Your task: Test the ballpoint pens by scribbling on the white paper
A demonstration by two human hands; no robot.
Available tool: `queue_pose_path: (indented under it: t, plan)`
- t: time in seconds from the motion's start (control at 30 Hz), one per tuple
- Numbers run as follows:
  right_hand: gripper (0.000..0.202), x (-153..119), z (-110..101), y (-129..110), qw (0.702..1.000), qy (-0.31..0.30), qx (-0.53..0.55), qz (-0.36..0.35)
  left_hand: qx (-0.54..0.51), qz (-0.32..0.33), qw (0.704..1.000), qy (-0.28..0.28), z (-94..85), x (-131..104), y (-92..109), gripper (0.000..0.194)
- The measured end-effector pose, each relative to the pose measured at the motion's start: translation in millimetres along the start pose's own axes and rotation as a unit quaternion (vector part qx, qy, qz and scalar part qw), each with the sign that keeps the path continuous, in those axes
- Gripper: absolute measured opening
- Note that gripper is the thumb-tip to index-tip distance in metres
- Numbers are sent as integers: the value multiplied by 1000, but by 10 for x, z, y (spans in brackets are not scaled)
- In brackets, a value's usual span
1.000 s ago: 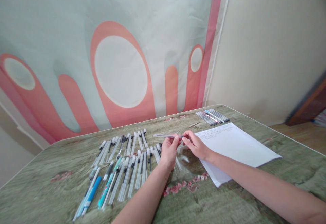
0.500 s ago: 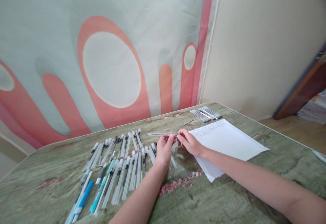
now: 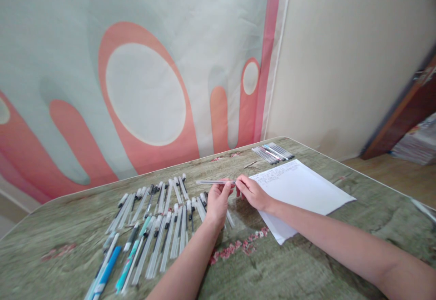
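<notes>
Between my two hands is a thin pale pen [image 3: 211,182], held level above the table with one end pointing left. My left hand [image 3: 219,198] is closed round its middle, thumb and fingers pinching it. At the pen's right end my right hand [image 3: 250,190] has its fingertips pressed together; what they grip there is mostly hidden. The white paper sheet [image 3: 313,195] with handwriting along its top lies under my right forearm. To the left of my left hand, several clear-barrelled pens [image 3: 160,241] lie in two rough rows, some partly behind my wrist.
A neat row of pens [image 3: 272,152] lies near the far edge of the wood-patterned table [image 3: 306,268]. A blue pen [image 3: 108,270] and a teal pen [image 3: 131,259] are at the front left. Behind the table hangs a printed cloth [image 3: 211,27] beside a plain wall [image 3: 340,63].
The view has shifted slightly, so the table things appear a little further left. Both hands stay on the pen with almost the same grip.
</notes>
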State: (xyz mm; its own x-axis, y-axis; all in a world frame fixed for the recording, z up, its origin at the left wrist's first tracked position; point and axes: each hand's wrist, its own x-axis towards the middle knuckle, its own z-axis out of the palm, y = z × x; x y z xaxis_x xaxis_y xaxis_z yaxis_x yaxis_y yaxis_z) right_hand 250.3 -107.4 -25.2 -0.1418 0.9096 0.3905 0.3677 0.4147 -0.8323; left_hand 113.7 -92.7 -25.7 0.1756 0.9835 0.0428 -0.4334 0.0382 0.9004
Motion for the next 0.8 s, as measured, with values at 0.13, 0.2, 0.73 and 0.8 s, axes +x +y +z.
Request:
queue_pose_path:
  t: [0.13,0.2,0.73,0.8]
  plan:
    - [41,17,14,42,998,-25,47,37,10,0,1000,-12,11,-13,3,31]
    - [45,22,25,65,995,-39,75,50,6,-6,1000,-7,14,-11,-6,33]
    - [43,23,4,55,999,-14,35,39,0,-12,1000,-8,0,-5,-46,33]
    - [43,27,19,64,994,-22,84,65,-7,-12,1000,0,-2,-3,-46,33]
